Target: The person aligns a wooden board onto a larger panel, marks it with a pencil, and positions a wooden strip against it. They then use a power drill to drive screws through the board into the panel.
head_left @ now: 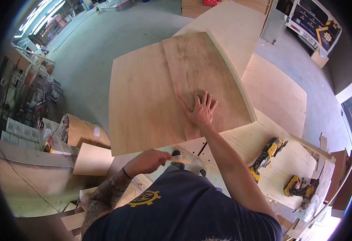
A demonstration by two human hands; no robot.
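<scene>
Two plywood sheets (151, 88) counted; right hand (202, 110) pressed flat, fingers spread, at 3 o'clock; pencil (178, 161) pinched by left hand (147, 161).

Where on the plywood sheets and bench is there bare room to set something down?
The lighter plywood sheet left of the right hand is bare, as is the darker sheet beyond its fingers. The bench is crowded at right by two yellow power tools. The left hand holds a pencil.

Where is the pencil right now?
In the head view, the pencil is in the left hand, low centre, near the plywood sheet's front edge.
</scene>
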